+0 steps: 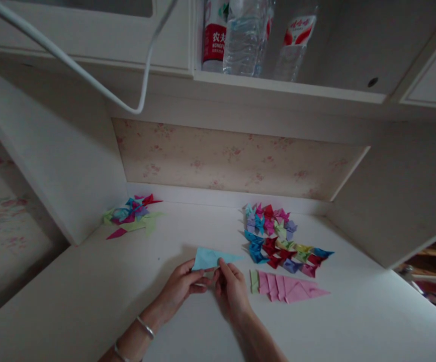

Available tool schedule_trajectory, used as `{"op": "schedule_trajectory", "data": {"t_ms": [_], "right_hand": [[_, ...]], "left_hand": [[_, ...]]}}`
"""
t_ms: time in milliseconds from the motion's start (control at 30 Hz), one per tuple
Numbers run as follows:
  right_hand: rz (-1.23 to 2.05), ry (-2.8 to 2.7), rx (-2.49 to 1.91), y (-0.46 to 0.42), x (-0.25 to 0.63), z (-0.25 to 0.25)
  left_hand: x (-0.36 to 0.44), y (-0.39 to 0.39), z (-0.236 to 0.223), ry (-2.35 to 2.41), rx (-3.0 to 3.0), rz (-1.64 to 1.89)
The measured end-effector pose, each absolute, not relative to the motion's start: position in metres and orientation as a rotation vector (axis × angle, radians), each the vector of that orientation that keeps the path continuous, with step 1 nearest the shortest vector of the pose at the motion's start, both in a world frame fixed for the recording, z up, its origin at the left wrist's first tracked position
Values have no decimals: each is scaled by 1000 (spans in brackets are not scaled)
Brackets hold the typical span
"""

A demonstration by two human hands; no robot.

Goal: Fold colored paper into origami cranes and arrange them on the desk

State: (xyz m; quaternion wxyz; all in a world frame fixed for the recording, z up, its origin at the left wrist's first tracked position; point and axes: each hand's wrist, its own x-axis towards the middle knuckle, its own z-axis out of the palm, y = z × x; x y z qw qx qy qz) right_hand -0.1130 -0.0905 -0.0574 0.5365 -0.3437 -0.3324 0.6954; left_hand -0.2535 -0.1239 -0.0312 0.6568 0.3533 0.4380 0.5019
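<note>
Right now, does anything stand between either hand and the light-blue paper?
No, nothing visible does. The left hand holds the light-blue paper near its lower left corner, and the right hand touches its lower edge. The pink papers lie to the right, apart from it.

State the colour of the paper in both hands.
The paper is light blue, seen in the head view.
</note>
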Motion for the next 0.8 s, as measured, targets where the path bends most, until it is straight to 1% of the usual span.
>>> {"op": "schedule_trajectory", "data": {"t_ms": [800], "right_hand": [[1629,-964,-881,-94,-111,-55]], "left_hand": [[-253,-123,-40,1063,880,1186]]}}
